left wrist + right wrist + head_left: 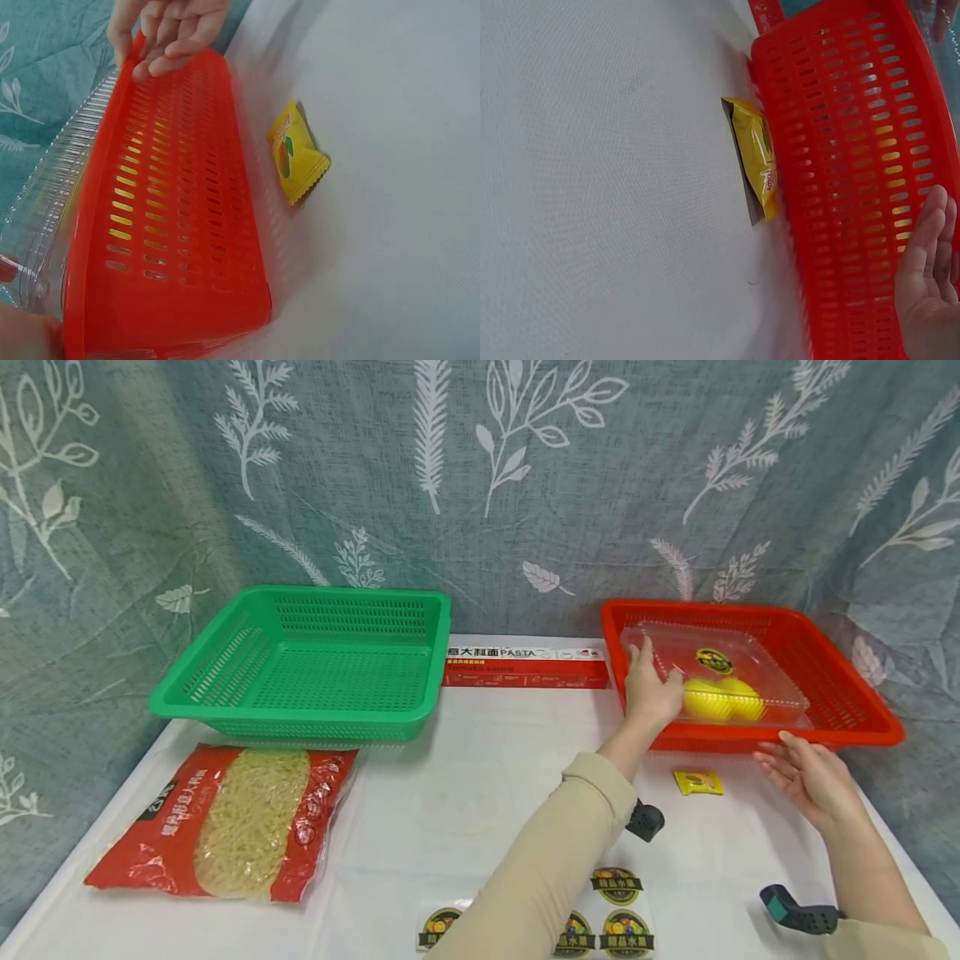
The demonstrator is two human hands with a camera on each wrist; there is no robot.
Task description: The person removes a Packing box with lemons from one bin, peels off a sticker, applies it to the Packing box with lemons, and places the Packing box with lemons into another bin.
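Observation:
A clear plastic fruit box (720, 647) with a black round label and yellow fruit (723, 700) inside sits tilted in the red basket (862, 693). My left hand (651, 691) holds the box by its left end, fingers at the back and thumb in front. At the basket's front rim is my right hand (813, 777), its thumb by the rim and its fingers loosely extended outside the wall. In the right wrist view that hand (930, 285) lies against the slotted wall. A small yellow packet (699, 782) lies just in front of the basket.
A green basket (300, 717) stands back left, a red pasta bag (251, 822) before it. Between the baskets lies a long red-and-white pasta box (525, 668). Round label stickers (626, 933) lie at the front edge. A patterned curtain (465, 552) hangs behind.

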